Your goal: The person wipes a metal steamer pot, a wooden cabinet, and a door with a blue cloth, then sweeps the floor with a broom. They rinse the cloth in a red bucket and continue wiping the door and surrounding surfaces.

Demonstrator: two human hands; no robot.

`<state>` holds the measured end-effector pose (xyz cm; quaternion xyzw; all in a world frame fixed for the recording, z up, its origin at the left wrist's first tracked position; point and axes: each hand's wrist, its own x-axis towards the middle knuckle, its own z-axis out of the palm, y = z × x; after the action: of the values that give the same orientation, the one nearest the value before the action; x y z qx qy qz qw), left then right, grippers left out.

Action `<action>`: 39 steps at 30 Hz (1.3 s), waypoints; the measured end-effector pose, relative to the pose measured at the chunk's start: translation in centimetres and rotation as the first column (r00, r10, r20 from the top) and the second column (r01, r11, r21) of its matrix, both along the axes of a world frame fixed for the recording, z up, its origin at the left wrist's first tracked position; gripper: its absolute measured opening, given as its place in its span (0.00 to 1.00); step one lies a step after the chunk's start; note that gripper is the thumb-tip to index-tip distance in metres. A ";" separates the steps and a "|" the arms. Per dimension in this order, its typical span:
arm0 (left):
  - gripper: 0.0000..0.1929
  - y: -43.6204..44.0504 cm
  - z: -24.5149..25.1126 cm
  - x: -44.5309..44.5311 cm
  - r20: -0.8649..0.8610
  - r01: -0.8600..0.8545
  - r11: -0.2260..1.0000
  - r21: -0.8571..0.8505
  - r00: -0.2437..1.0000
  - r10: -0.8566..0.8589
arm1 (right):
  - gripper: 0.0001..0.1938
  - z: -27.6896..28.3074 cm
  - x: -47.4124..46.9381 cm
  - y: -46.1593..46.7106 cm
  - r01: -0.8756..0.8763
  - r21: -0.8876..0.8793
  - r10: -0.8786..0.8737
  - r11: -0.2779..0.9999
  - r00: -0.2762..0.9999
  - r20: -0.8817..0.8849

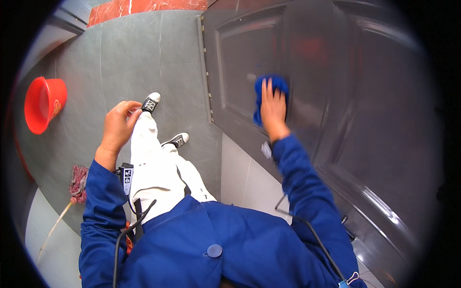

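Under my right hand (274, 111) a blue cloth (258, 116) lies pressed flat against the dark panelled door (245, 61), over the edge of a raised panel. The fingers are spread on the cloth and slightly blurred. My left hand (120, 124) hangs in the air above my left leg, fingers curled and apart, with nothing seen in it. Below it are my white trousers (151, 172) and a black-and-white sneaker (151, 102).
A red plastic basin (56, 97) stands on the grey tiled floor (133, 50) at the left. Nearer lies a mop's head (78, 183) with its pale handle (54, 228). A red marble strip (147, 7) borders the floor at the top.
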<state>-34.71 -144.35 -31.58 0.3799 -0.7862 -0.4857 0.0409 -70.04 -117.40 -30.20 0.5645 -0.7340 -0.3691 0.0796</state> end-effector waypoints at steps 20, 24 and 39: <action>0.08 0.9 -1.1 3.9 0.147 -0.105 0.994 0.007 0.984 0.103 | 0.30 3.3 -13.6 -15.9 -0.271 -0.200 0.273 0.942 0.962 -0.020; 0.09 1.1 -3.2 4.8 0.219 -0.114 0.993 -0.026 0.969 0.117 | 0.30 -0.7 -16.5 -21.1 -0.422 -0.335 0.387 0.843 0.907 -0.169; 0.10 3.3 -5.1 8.8 0.329 -0.235 0.969 0.074 0.923 0.198 | 0.18 -5.3 3.6 13.2 -0.146 0.378 -0.095 0.914 0.830 0.549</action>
<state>-25.89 -141.05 -36.72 0.5398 -0.7070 -0.4536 -0.0548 -66.43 -104.20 -35.51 0.6612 -0.6246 -0.3312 -0.2510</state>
